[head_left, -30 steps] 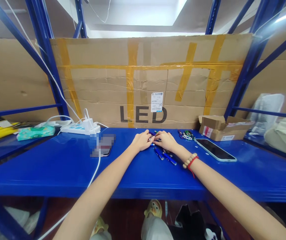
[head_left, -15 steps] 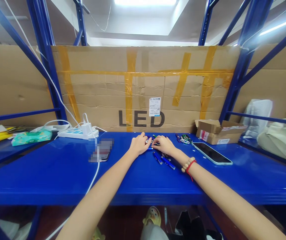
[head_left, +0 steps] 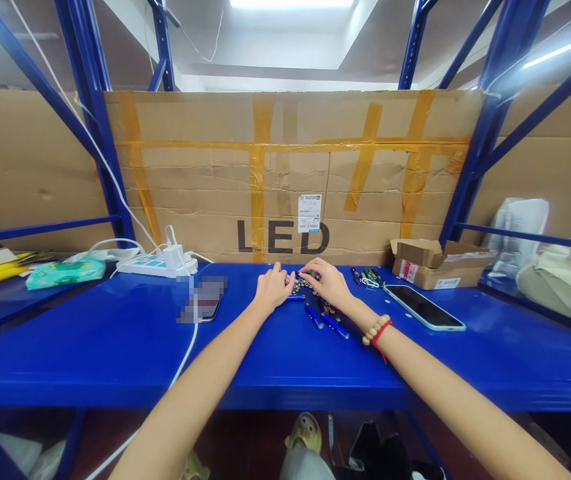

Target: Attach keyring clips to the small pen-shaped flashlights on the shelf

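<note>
Lying palm-down, the left hand (head_left: 272, 288) angles toward the right hand (head_left: 330, 285).

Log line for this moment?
left hand: beside small parts | right hand: at small parts | blue tubes: near right hand | open carton: right

We see blue pens (head_left: 336, 327) on a blue table (head_left: 115, 347) — left of them a patterned teal packet (head_left: 66, 274), right of them a black-screened phone (head_left: 424, 307) edged pale blue.
</note>
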{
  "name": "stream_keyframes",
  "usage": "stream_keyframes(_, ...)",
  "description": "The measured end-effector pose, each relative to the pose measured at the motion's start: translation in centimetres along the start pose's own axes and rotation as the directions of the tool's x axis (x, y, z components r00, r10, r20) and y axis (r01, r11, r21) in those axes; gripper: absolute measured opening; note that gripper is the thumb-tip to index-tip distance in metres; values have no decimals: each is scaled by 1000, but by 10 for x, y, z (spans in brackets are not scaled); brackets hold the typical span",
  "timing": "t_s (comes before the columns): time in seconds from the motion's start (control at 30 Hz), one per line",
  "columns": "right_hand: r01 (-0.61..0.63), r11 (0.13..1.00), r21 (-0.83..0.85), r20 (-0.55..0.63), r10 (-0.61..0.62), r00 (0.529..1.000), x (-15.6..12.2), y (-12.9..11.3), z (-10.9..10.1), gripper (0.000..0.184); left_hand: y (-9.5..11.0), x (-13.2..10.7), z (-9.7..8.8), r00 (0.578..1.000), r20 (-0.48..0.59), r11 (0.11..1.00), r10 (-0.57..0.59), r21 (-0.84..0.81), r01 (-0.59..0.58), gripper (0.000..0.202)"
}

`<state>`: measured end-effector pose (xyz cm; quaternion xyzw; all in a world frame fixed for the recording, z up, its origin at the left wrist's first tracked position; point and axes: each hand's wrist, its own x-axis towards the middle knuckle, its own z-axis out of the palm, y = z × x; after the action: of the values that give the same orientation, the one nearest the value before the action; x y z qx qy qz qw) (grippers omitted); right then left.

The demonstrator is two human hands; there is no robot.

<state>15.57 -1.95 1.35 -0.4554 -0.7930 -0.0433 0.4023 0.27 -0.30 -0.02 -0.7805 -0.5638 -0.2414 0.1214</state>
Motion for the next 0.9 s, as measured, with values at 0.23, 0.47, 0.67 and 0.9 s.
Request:
stream_keyframes(0.23, 49, 957, 284, -55, -34, 998, -1, -5, 19, 22, -3, 1, 0, 998, 56, 999, 33, 30, -34, 31)
stream_keyframes(0.47, 81, 957, 279, -91, -57, 994, -2, -12, 16, 22, -1, 0, -2, 995, 84, 999, 44, -11, -43, 32)
stream_keyframes(0.67, 1, 945, 328, -94, 32, 995, -2, -13, 18, 24, -1, 1, -2, 995, 87, 999, 42, -15, -41, 35)
stream_keyframes(0.9, 102, 983, 150, -80, -91, 993, -4, -10, 15, 19, -2, 2, -2, 994, 92, 998, 57, -3, -57, 30)
